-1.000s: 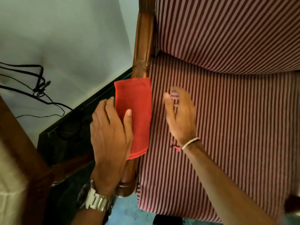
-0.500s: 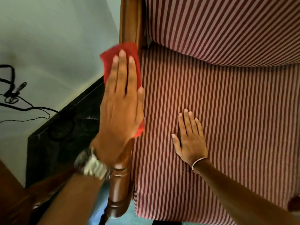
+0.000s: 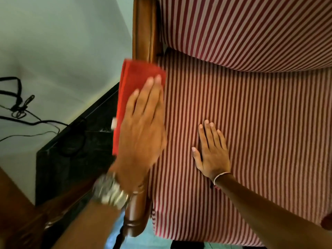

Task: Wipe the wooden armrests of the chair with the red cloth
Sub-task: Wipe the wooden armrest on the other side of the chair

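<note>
Red cloth [image 3: 133, 81], folded into a long flat pad, lying along the top of the wooden armrest [image 3: 143, 27] on the chair's left side, with its outer edge hanging slightly over the rail toward the wall. The cloth looks soft, light and limp; by itself it would likely bunch or slide on the polished, rounded wood, so it is best controlled by broad downward pressure over its middle rather than by a pinch at a corner. Left hand [image 3: 142, 130], blurred: fingers extended and close together, palm flat on the cloth, pressing it to the rail rather than closing around it; whether the thumb hooks the inner edge cannot be told. A metal watch [image 3: 109, 191] sits on that wrist. Bare wood shows beyond the cloth toward the backrest, and the turned front post [image 3: 134, 220] shows below the wrist. The rail is stiff and smooth and should let the pad glide lengthwise; the curved sides probably need the cloth wrapped over them. Right hand [image 3: 211, 150]: open, fingers slightly spread, resting flat on the striped seat cushion [image 3: 260, 141], holding nothing, apparently as a brace. A thin band [image 3: 221, 175] circles its wrist. The opposite armrest is out of view. Beside the chair: a dark slab [image 3: 75, 141], a pale wall [image 3: 53, 42] and black cables [image 3: 19, 112].
</note>
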The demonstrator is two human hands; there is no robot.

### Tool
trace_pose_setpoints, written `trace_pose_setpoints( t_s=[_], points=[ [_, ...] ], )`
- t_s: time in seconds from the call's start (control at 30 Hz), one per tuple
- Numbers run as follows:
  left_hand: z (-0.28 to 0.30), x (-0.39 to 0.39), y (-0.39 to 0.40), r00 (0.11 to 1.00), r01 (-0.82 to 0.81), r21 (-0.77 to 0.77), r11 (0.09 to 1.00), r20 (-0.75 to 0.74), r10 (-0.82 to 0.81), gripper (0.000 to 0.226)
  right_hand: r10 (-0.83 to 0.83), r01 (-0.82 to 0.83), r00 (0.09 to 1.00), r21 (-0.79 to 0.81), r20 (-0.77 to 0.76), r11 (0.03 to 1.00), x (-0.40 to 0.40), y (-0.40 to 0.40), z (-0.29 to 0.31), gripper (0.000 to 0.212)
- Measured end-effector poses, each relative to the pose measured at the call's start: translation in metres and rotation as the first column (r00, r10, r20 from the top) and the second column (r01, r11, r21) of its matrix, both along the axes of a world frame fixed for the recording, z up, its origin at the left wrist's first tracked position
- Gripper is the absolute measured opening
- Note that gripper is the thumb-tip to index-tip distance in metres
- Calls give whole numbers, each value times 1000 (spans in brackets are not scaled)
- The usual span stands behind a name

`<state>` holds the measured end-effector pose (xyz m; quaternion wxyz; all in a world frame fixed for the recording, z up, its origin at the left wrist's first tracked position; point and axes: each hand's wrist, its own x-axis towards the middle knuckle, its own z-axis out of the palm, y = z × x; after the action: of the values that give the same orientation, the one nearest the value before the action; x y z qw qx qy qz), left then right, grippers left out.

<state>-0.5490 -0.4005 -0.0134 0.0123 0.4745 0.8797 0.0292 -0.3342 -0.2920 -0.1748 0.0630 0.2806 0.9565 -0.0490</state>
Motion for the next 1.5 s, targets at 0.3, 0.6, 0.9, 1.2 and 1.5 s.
trace_pose_setpoints(
  t_s=[0.3,0.6,0.9,1.2,1.5],
  points=[
    [0,50,-42,999,-12,-28,1000,46,13,62,-18,18,999,3,-29,1000,1,-2,3,70],
    [3,-20,30,986,-162,70,984,49,158,64,-21,21,998,-14,-52,1000,1,-3,7,69],
    [3,28,-26,997,-59,-17,998,55,60,71,-26,26,999,-3,-29,1000,0,-4,5,69],
    [3,15,-13,974,-185,81,980,151,171,65,-12,12,999,-5,-47,1000,1,-1,5,70],
    [4,-5,7,985,-131,47,990,122,125,69,-17,17,1000,38,-18,999,0,-3,2,69]
  ],
)
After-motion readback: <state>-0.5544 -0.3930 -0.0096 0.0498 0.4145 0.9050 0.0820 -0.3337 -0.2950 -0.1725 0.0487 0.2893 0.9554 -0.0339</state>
